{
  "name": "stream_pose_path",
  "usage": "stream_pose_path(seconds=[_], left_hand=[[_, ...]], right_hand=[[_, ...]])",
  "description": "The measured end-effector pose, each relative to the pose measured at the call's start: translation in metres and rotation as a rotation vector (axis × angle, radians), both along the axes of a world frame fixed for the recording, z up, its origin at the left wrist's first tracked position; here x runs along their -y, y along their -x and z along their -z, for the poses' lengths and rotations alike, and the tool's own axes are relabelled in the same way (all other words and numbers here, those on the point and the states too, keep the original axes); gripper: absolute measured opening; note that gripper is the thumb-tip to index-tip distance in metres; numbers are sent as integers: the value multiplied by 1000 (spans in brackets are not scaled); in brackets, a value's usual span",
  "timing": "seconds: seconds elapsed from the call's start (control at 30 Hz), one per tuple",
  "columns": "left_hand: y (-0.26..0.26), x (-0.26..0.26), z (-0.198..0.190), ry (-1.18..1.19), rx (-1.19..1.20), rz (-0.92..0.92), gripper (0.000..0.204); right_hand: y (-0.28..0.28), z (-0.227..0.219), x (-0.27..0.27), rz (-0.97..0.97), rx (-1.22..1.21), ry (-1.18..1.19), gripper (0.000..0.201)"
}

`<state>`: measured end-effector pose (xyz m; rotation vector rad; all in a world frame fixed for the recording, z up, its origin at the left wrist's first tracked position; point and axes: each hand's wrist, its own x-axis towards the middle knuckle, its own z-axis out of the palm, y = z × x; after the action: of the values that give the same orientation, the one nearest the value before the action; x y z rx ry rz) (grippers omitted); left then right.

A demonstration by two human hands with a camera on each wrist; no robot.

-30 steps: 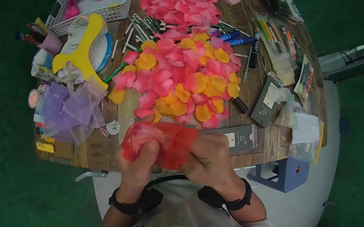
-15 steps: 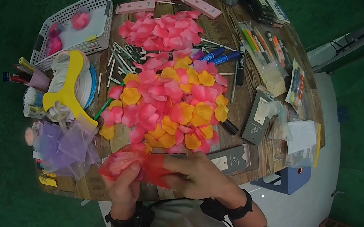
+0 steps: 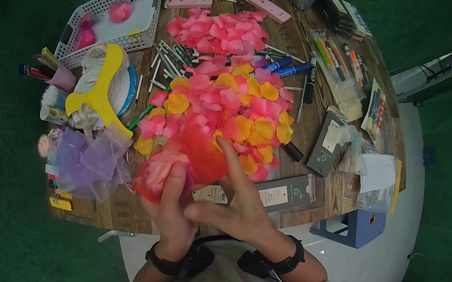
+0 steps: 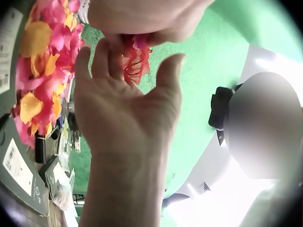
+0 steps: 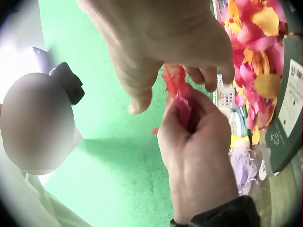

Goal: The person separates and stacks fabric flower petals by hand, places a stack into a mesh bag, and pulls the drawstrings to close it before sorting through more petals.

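My left hand grips a sheer red pouch, its thumb lying over a pink petal-like bundle seen inside or through the fabric. The pouch's loose red end spreads toward my right hand, whose fingers are stretched out beside it. In the left wrist view that right hand shows its palm with thumb and fingers apart. The right wrist view has the left hand closed around the pouch's pink part. Beyond both hands lies a heap of pink and yellow petals.
Purple sheer pouches and a yellow three-armed piece lie at left, below a white basket. Dark flat boxes, marker pens and plastic packets are on the right. More pink petals lie at the back.
My right hand was curled at the pouch's right end; its fingers are now spread and off to the right. The left hand keeps the pouch, whose red end now tilts upward.
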<state>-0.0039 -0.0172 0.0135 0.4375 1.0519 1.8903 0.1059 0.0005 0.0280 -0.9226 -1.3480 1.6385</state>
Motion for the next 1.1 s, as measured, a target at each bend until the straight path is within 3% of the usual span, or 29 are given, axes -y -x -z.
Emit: stream_pose_path(seconds=[0.03, 0.07, 0.1, 0.2, 0.33, 0.4, 0.53, 0.6, 0.67, 0.73, 0.77, 0.83, 0.9, 0.97, 1.03, 1.1], left_hand=[[-4, 2, 2, -24, -32, -6, 42], [-7, 3, 2, -55, -65, -9, 48], [-9, 5, -6, -22, 46, 17, 56], [-14, 4, -15, -64, 94, 19, 57], [-7, 10, -14, -62, 127, 95, 59], [1, 17, -13, -66, 141, 318, 66], [28, 23, 3, -103, 87, 470, 75], [38, 20, -1, -193, 244, 608, 83], [45, 14, -12, -181, 224, 638, 79], [52, 11, -21, -15, 60, 819, 69], [46, 9, -29, 8, 12, 795, 48], [41, 12, -26, 20, 15, 753, 36], [35, 14, -26, 25, 18, 722, 25], [29, 16, -32, 77, 28, 541, 12], [29, 18, -34, 78, -65, 513, 12], [28, 19, -35, 74, -159, 482, 13]], right_hand=[[4, -2, 0, 53, -46, 51, 95], [6, -13, 1, 143, -4, 108, 75], [6, -17, 0, 143, -5, 114, 75], [8, -24, -3, 376, -284, 168, 39], [-5, -23, -3, 401, -165, 115, 32], [-11, -26, -6, 451, -164, 89, 27], [-23, -34, -13, 374, -143, 100, 24], [-25, -37, -14, 298, -151, 117, 24], [-25, -38, -11, 219, -119, 93, 24], [-24, -38, -9, 140, -92, 74, 24], [-24, -39, -7, 133, -70, 59, 24], [-24, -41, -6, 132, -47, 48, 24], [-24, -44, -5, 268, -15, 81, 29], [-25, -42, -4, 290, -13, 55, 26], [-24, -38, -3, 308, -14, 23, 23], [-22, -34, -1, 518, 178, -333, 24]])
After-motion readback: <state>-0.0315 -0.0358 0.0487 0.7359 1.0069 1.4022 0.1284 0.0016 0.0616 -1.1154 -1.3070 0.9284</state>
